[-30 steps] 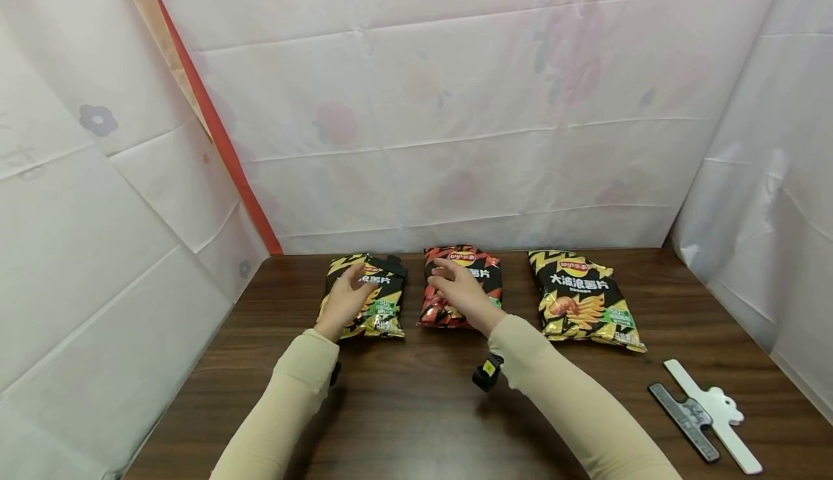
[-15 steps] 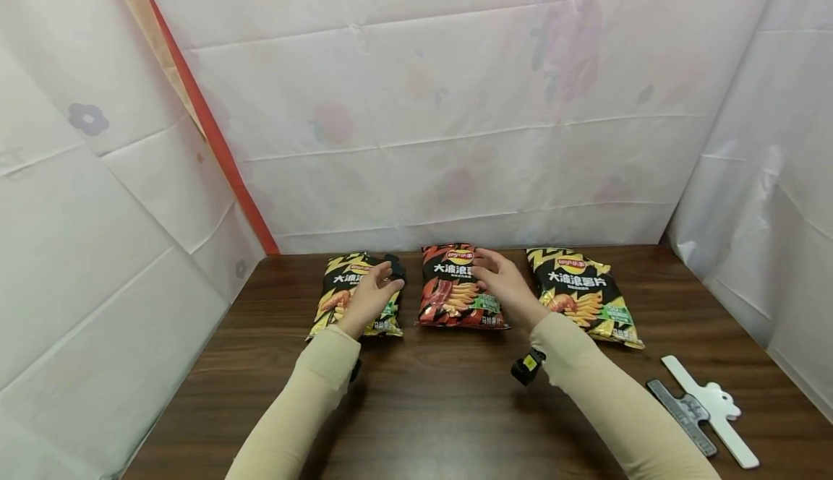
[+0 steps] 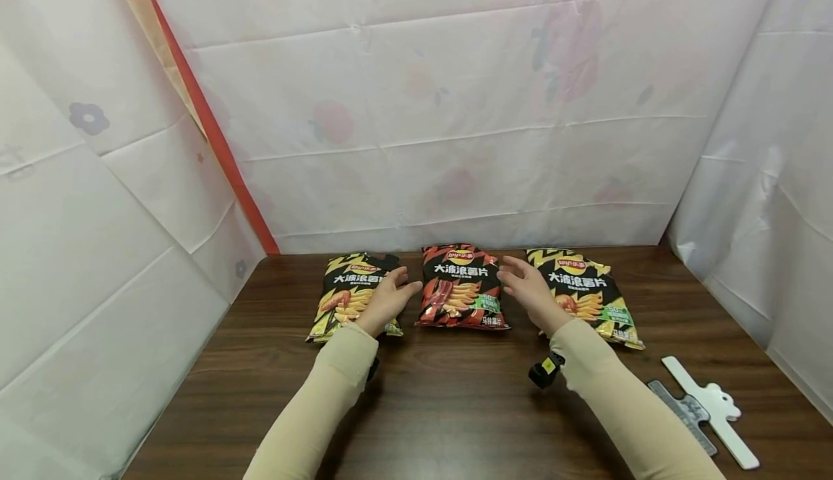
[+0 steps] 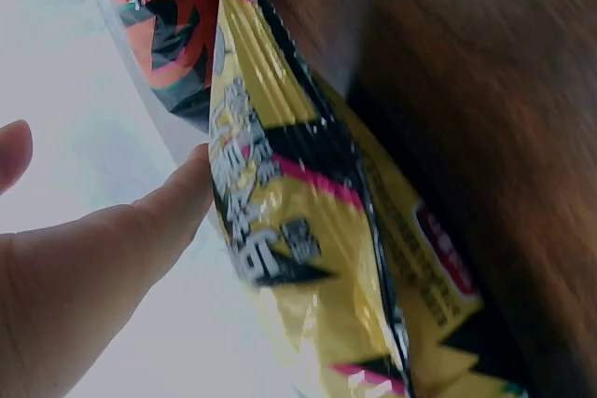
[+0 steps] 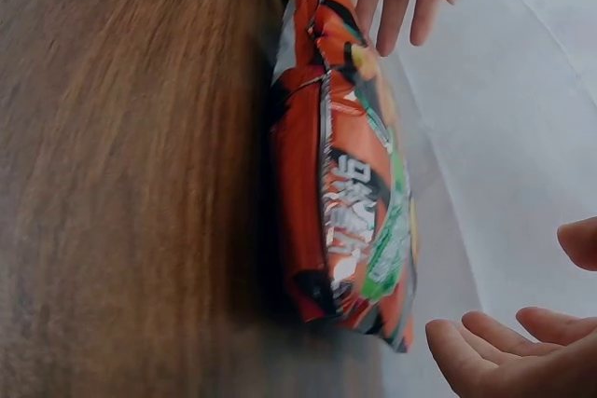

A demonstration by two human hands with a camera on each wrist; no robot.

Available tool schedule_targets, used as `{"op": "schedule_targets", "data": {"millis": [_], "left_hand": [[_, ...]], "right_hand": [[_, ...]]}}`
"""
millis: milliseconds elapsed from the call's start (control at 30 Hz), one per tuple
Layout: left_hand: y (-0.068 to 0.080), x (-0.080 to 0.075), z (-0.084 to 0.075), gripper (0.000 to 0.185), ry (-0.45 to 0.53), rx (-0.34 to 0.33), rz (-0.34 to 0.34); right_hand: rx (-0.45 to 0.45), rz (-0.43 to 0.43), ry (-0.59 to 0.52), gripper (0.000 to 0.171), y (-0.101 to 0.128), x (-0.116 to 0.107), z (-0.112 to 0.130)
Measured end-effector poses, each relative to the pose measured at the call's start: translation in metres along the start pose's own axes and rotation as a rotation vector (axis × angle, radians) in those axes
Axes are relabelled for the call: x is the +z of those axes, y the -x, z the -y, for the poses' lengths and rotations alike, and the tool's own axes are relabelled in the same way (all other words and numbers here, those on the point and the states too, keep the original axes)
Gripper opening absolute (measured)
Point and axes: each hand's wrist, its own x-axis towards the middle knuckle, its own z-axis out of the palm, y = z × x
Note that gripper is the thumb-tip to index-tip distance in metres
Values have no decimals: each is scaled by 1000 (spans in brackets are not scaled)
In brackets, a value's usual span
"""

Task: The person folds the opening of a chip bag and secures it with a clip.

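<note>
Both hands have slid rightward: the left hand (image 3: 385, 301) and right hand (image 3: 535, 293), grips loose and empty, now flank the glossy red crisp bag (image 3: 462, 287).

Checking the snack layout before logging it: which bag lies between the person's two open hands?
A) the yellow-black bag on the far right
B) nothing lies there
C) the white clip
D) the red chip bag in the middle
D: the red chip bag lies flat on the table between the left hand and the right hand, neither hand gripping it.

Head overview, wrist close-ups sideways
</note>
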Motion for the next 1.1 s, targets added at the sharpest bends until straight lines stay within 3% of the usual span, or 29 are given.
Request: {"op": "schedule_targets", "data": {"millis": [467,1100], "left_hand": [[-11,14,1,66,-21,-41,18],[-22,33,9,70,90,-107,62]], "right_hand": [[114,-16,-76,60,-14,6,-23],[200,-35,-70,60,-22,12,-32]]}}
